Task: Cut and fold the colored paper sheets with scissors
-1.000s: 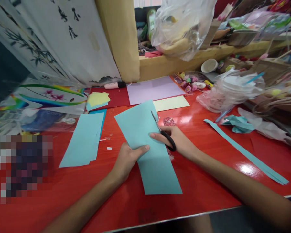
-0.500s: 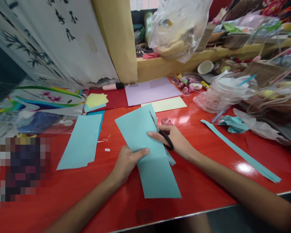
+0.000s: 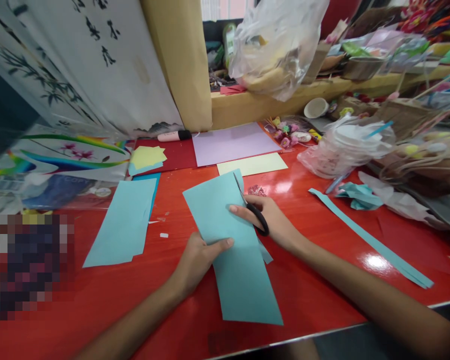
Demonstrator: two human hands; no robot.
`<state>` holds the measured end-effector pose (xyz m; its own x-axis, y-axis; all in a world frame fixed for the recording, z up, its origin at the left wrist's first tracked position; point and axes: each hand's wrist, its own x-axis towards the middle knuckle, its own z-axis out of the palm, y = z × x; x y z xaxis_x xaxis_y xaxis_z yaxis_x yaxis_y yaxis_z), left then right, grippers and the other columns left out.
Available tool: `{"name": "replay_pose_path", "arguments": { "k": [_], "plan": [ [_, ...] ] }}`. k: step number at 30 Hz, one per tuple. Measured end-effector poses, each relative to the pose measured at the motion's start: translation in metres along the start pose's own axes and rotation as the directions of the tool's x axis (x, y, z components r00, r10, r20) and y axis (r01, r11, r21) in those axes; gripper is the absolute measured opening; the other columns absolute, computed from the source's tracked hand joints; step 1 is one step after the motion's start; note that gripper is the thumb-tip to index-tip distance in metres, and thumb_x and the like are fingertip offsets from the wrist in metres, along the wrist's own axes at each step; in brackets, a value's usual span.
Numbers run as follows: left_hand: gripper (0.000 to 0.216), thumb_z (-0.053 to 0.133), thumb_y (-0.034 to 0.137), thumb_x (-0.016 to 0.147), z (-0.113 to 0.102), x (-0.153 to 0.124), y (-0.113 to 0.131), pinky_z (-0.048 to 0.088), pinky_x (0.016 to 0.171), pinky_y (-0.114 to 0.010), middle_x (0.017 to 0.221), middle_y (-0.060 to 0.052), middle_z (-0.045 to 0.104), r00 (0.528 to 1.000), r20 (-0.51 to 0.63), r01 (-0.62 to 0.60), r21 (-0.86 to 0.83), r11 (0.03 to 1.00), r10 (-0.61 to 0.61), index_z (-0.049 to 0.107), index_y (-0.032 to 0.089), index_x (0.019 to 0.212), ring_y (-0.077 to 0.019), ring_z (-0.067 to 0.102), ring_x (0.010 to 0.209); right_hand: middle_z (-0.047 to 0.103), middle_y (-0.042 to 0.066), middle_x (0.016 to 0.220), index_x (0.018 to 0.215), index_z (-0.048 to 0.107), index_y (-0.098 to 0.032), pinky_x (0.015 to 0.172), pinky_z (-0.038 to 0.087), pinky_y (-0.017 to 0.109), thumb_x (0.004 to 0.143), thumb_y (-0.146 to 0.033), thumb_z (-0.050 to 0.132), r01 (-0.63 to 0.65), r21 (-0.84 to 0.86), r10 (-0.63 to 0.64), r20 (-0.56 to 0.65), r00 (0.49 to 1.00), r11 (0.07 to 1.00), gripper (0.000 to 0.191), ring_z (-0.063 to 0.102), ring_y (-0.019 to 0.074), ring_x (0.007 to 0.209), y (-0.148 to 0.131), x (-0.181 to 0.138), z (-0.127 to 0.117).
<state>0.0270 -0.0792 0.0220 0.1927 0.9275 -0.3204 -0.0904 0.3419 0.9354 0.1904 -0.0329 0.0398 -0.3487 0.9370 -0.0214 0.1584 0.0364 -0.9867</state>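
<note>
My left hand [image 3: 204, 257] grips the left edge of a light blue sheet of paper [image 3: 243, 280], thumb on top and fingers beneath. The sheet is held at a slant above the red table. In my right hand [image 3: 272, 222] is a pair of black-handled scissors [image 3: 260, 220], its blades at the sheet's right edge near the top. A narrow strip is partly cut along that edge, and its lower end [image 3: 265, 251] shows behind the sheet. The lower blade is hidden by the paper.
Left lie more blue sheets [image 3: 116, 220]. A long cut strip [image 3: 367, 237] and crumpled blue paper [image 3: 360, 195] lie right. Behind are a lilac sheet [image 3: 232, 142], a pale yellow strip [image 3: 253, 164], a marker [image 3: 172, 135] and a bagged cup [image 3: 356, 145].
The scissors sit slightly further along the sheet's right edge, toward its top, with less blade showing. The paper and both hands have shifted a little; the view has also moved slightly.
</note>
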Motion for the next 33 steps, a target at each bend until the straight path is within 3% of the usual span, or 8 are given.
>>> {"name": "replay_pose_path", "arguments": {
  "k": [7, 16, 19, 22, 23, 25, 28, 33],
  "plan": [
    [0.027, 0.068, 0.028, 0.071, 0.001, 0.001, 0.001, 0.049, 0.076, -0.03, 0.097, -0.005, 0.069, 0.999, 0.035, 0.012, 0.018, 1.0, -0.013, 0.065, 0.015, 0.094, -0.0224, 0.063, 0.091, 0.048, -0.002, 0.067, 0.077, 0.056, -0.016, 0.05, 0.033, 0.021, 0.076, -0.042, 0.059, 0.021, -0.029, -0.022, -0.036, 0.999, 0.999, 0.027, 0.044, 0.0094, 0.06, 0.0, 0.001, -0.001],
    [0.027, 0.069, 0.03, 0.069, 0.001, 0.0, -0.002, 0.05, 0.07, -0.028, 0.091, -0.005, 0.07, 0.998, 0.041, 0.048, 0.022, 0.999, -0.049, 0.066, 0.015, 0.092, -0.0209, 0.063, 0.084, 0.04, -0.004, 0.054, 0.061, 0.046, -0.017, 0.045, 0.028, 0.022, 0.076, -0.048, 0.057, 0.054, -0.022, -0.057, -0.178, 0.982, 0.998, 0.036, 0.038, 0.0071, 0.048, 0.002, 0.001, -0.002],
    [0.025, 0.071, 0.029, 0.066, -0.007, 0.005, -0.002, 0.049, 0.069, -0.026, 0.087, -0.004, 0.07, 0.995, -0.083, -0.048, 0.035, 0.998, 0.051, 0.068, 0.016, 0.087, -0.0192, 0.063, 0.079, 0.045, -0.003, 0.056, 0.068, 0.049, -0.017, 0.048, 0.034, 0.023, 0.079, -0.049, 0.052, 0.099, -0.051, -0.109, -0.262, 0.959, 0.994, 0.034, 0.044, 0.0085, 0.05, 0.001, 0.009, -0.016],
    [0.023, 0.072, 0.026, 0.065, -0.02, 0.015, 0.002, 0.048, 0.072, -0.026, 0.087, -0.003, 0.07, 0.953, -0.207, -0.225, 0.007, 0.974, 0.221, 0.068, 0.016, 0.086, -0.0185, 0.063, 0.081, 0.054, 0.001, 0.073, 0.1, 0.049, -0.017, 0.051, 0.037, 0.023, 0.077, -0.046, 0.054, 0.018, -0.268, -0.115, -0.351, 0.929, 0.963, 0.037, 0.05, 0.0115, 0.059, 0.013, 0.025, -0.041],
    [0.024, 0.072, 0.025, 0.065, -0.026, 0.019, 0.004, 0.048, 0.073, -0.027, 0.088, -0.003, 0.07, 0.934, -0.235, -0.277, -0.003, 0.961, 0.269, 0.068, 0.016, 0.086, -0.0187, 0.063, 0.082, 0.056, 0.004, 0.081, 0.112, 0.043, -0.014, 0.054, 0.04, 0.024, 0.076, -0.043, 0.056, -0.036, -0.399, -0.121, -0.36, 0.925, 0.916, 0.048, 0.053, 0.0137, 0.066, 0.02, 0.03, -0.05],
    [0.024, 0.073, 0.023, 0.062, -0.036, 0.027, 0.008, 0.048, 0.074, -0.027, 0.088, -0.003, 0.069, 0.903, -0.27, -0.346, 0.003, 0.938, 0.334, 0.068, 0.016, 0.085, -0.019, 0.062, 0.082, 0.056, 0.013, 0.098, 0.119, 0.039, -0.008, 0.065, 0.043, 0.028, 0.074, -0.037, 0.056, -0.126, -0.714, -0.183, -0.339, 0.923, 0.689, 0.055, 0.055, 0.0188, 0.082, 0.035, 0.039, -0.064],
    [0.024, 0.073, 0.023, 0.06, -0.047, 0.037, 0.01, 0.048, 0.072, -0.028, 0.085, -0.003, 0.069, 0.89, -0.299, -0.351, 0.034, 0.936, 0.345, 0.068, 0.016, 0.082, -0.0195, 0.062, 0.079, 0.052, 0.019, 0.109, 0.117, 0.044, -0.005, 0.079, 0.041, 0.034, 0.071, -0.029, 0.058, -0.157, -0.82, -0.204, -0.315, 0.927, 0.55, 0.054, 0.05, 0.0266, 0.1, 0.051, 0.043, -0.073],
    [0.021, 0.072, 0.024, 0.059, -0.052, 0.043, 0.006, 0.048, 0.071, -0.03, 0.08, -0.004, 0.069, 0.891, -0.343, -0.312, 0.011, 0.95, 0.296, 0.067, 0.014, 0.077, -0.0204, 0.063, 0.076, 0.055, 0.02, 0.104, 0.101, 0.058, -0.007, 0.081, 0.038, 0.043, 0.078, -0.031, 0.054, -0.196, -0.905, -0.206, -0.289, 0.935, 0.378, 0.034, 0.044, 0.035, 0.105, 0.04, 0.029, -0.063]
  ]
}}
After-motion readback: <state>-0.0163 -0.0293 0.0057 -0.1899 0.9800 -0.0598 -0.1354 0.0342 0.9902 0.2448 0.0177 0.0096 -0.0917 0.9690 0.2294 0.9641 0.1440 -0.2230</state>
